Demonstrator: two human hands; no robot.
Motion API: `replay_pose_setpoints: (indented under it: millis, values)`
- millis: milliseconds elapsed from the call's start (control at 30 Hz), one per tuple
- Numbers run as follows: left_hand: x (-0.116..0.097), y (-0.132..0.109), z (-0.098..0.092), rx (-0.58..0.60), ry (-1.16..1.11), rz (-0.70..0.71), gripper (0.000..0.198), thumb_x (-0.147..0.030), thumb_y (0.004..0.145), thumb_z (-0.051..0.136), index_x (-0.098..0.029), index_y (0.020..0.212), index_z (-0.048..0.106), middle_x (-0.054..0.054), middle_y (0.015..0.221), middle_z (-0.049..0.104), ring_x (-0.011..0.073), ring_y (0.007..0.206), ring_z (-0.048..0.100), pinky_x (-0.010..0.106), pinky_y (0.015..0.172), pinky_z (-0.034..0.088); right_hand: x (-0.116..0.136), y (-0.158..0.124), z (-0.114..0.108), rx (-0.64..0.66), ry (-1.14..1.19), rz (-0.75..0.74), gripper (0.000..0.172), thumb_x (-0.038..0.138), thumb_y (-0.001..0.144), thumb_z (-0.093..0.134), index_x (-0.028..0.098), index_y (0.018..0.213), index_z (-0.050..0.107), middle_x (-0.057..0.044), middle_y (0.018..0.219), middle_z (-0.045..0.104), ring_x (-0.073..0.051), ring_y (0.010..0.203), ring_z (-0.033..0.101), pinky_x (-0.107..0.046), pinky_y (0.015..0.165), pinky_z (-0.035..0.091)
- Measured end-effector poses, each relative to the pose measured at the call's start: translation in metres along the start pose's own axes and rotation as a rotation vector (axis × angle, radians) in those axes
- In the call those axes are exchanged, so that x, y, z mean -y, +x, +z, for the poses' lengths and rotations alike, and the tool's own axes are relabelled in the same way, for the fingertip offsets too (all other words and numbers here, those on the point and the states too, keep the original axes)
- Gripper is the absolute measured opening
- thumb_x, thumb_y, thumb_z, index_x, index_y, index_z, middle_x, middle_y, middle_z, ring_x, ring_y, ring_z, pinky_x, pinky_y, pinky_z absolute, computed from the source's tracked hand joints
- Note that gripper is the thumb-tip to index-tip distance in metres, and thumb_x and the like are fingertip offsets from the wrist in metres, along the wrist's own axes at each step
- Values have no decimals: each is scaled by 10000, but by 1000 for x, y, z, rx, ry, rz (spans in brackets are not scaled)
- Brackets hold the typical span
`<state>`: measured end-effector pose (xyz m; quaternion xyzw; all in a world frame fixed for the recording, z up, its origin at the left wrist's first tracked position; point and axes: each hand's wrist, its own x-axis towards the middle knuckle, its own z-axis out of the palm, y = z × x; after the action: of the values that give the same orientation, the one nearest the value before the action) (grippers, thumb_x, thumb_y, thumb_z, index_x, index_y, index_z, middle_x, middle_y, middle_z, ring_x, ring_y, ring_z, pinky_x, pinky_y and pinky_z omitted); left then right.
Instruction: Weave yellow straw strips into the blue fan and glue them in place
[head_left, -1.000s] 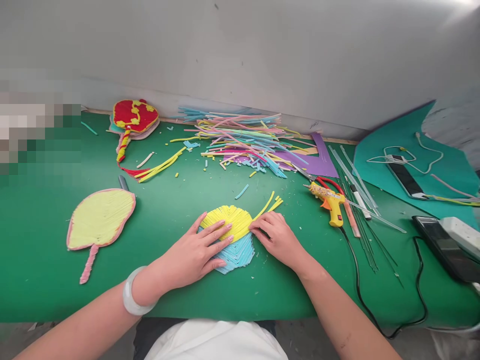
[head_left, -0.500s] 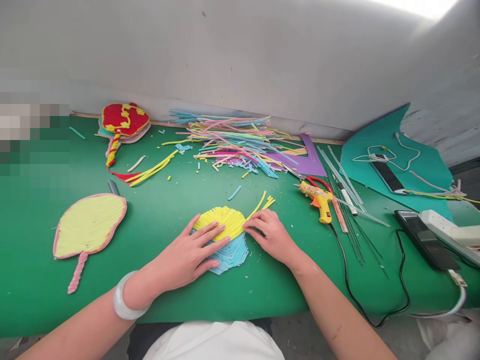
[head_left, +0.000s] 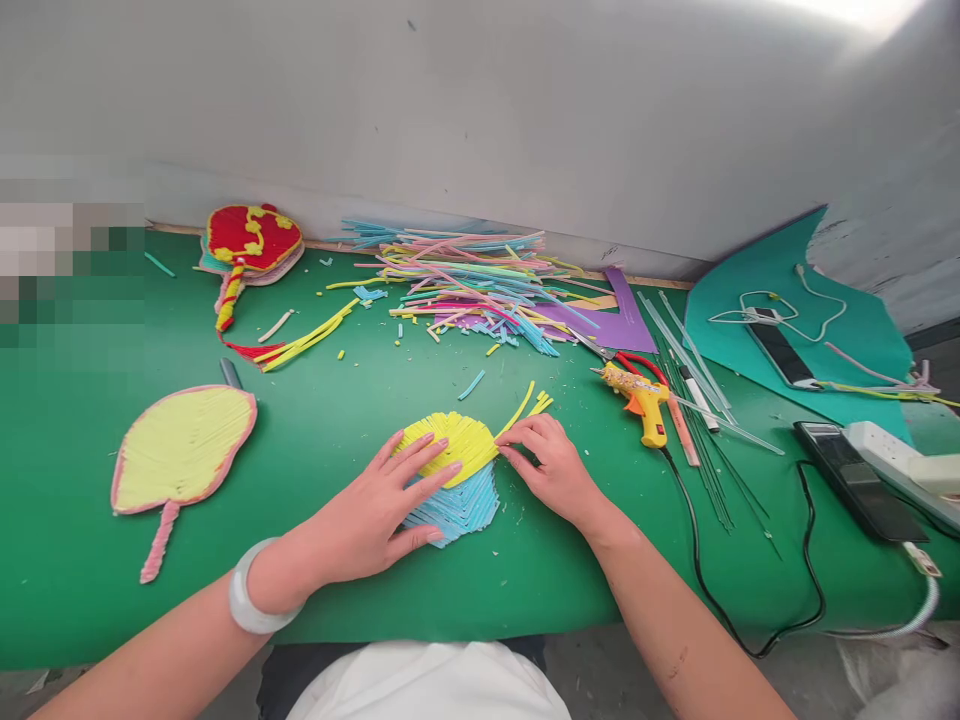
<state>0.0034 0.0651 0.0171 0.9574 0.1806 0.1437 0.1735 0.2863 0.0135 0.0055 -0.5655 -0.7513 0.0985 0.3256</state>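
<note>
A round fan face of laid pipe cleaners lies flat in front of me, with a yellow upper part (head_left: 471, 445) and a light blue lower part (head_left: 469, 505). My left hand (head_left: 386, 505) rests on its left side, fingers spread and flat across both colours. At the right edge, my right hand (head_left: 551, 465) pinches yellow pipe cleaners (head_left: 525, 408) whose loose ends stick out up and to the right. Its fingertips partly hide where they meet the fan face.
A yellow fan with pink rim (head_left: 184, 450) lies left; a red fan (head_left: 251, 240) lies behind it. Loose pipe cleaners (head_left: 465, 275) are heaped at the back. To the right are a glue gun (head_left: 637, 400), pliers (head_left: 645, 362), thin wires (head_left: 709, 460), a phone (head_left: 855, 480) and cables.
The view has shifted very slightly. My left fingers have slid a little and draw closer together on the yellow part; my right hand keeps its pinch at the right edge.
</note>
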Motion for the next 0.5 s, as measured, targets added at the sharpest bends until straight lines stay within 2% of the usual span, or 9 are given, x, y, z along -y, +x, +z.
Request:
replay_pose_setpoints:
  millis: [33, 100, 167, 233, 300, 400, 467, 500]
  values:
    - [0, 0, 0, -69, -35, -24, 628, -359, 971, 558, -269, 1538, 302, 141, 1538, 443, 297, 1460, 358, 579, 1189, 299, -1, 0, 0, -20, 12, 10, 128, 265, 982, 555, 253, 986, 683, -51, 923, 679, -202, 900, 608, -382, 822, 486]
    - [2, -2, -1, -275, -88, -121, 481, -307, 982, 536, -256, 1444, 412, 116, 1384, 591, 257, 1354, 500, 498, 1128, 422, -2, 0, -1, -64, 37, 35, 127, 264, 980, 553, 260, 983, 680, -47, 909, 682, -207, 899, 610, -392, 831, 495]
    - [5, -3, -3, -480, -118, -278, 222, -284, 981, 529, -247, 1197, 562, 60, 1112, 692, 203, 1102, 650, 379, 958, 544, -3, 1, -2, -109, 64, 66, 118, 266, 977, 556, 264, 981, 674, -45, 894, 682, -210, 890, 609, -395, 829, 504]
    - [8, -4, -6, -592, -137, -441, 78, -304, 965, 545, -241, 970, 591, 12, 913, 685, 164, 870, 672, 299, 784, 561, -4, 1, -3, -145, 93, 99, 116, 279, 976, 556, 263, 976, 670, -46, 888, 682, -211, 880, 611, -391, 816, 514]
    - [12, -5, -12, -630, -153, -570, 139, -360, 940, 570, -242, 871, 590, -10, 838, 684, 151, 768, 660, 282, 716, 537, -5, 2, -3, -168, 111, 137, 128, 310, 979, 550, 261, 969, 667, -49, 897, 686, -212, 873, 620, -386, 802, 520]
    - [16, -7, -19, -624, -184, -724, 220, -454, 901, 593, -248, 823, 603, -37, 737, 688, 150, 674, 647, 274, 638, 500, -7, 2, -4, -193, 109, 201, 176, 360, 988, 524, 257, 971, 666, -47, 897, 693, -208, 853, 635, -372, 784, 523]
    - [17, -8, -21, -592, -194, -757, 258, -479, 899, 584, -248, 787, 600, -51, 643, 657, 144, 588, 613, 268, 566, 462, -7, 2, -5, -213, 104, 235, 211, 384, 994, 507, 249, 978, 668, -41, 866, 691, -202, 823, 641, -356, 765, 526]
    - [18, -8, -22, -572, -188, -728, 292, -475, 917, 558, -244, 740, 587, -52, 599, 630, 139, 551, 587, 267, 547, 447, -7, 3, -6, -224, 101, 245, 225, 392, 996, 499, 246, 976, 669, -38, 846, 689, -199, 807, 643, -348, 756, 527]
